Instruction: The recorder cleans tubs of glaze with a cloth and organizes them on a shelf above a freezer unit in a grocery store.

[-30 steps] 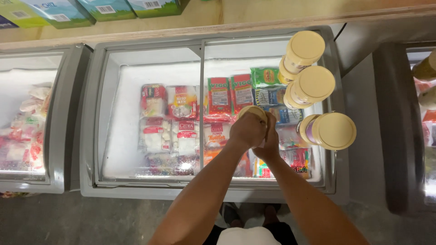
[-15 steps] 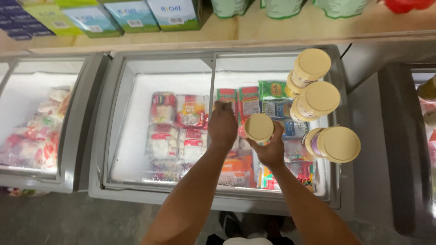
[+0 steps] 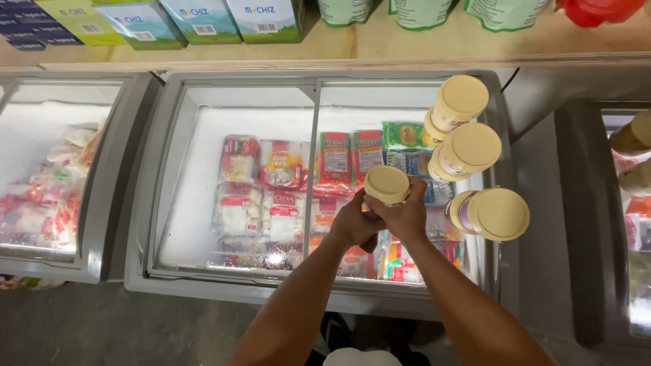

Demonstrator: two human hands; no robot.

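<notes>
Both hands hold one tub with a cream lid, up over the right half of the freezer. The left hand wraps around the tub's side from the left, fingers curled tight. The right hand grips it from the right, touching the left hand. More tubs with cream lids stand in a stack on the glass by the freezer's right edge. Food packs lie inside, under the glass.
</notes>
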